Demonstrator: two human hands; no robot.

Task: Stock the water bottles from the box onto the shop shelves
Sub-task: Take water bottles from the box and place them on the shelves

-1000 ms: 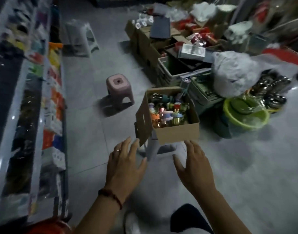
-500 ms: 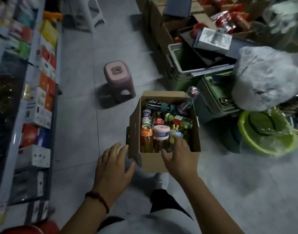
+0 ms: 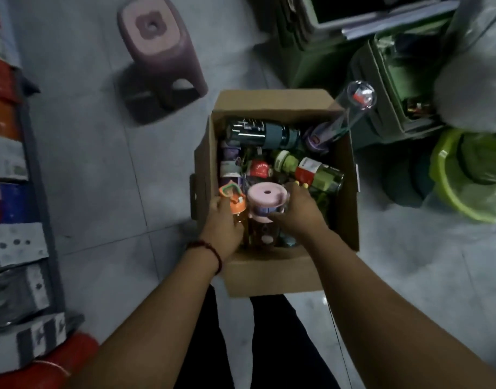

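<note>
The shelves [image 3: 14, 248] run along the left edge of the floor. To their right is the cardboard box [image 3: 272, 273], full of water bottles [image 3: 258, 134]. In its near-left corner the left hand [image 3: 223, 223] grips the orange-capped bottle [image 3: 232, 199]. The right hand [image 3: 300, 211] curls round the pink-lidded bottle [image 3: 266, 196], just beside it.

Matt cardboard box [image 3: 272, 273]; glossy clear plastic bottle [image 3: 350, 110]; smooth plastic stool [image 3: 160, 49].

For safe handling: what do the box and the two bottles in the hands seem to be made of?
Box: cardboard, matt brown, folded flaps. Orange-capped bottle, in the left hand: probably plastic; moulded cap, amber see-through body. Pink-lidded bottle, in the right hand: matt pink lid, likely plastic; tinted clear body, plastic or glass, unclear.
</note>
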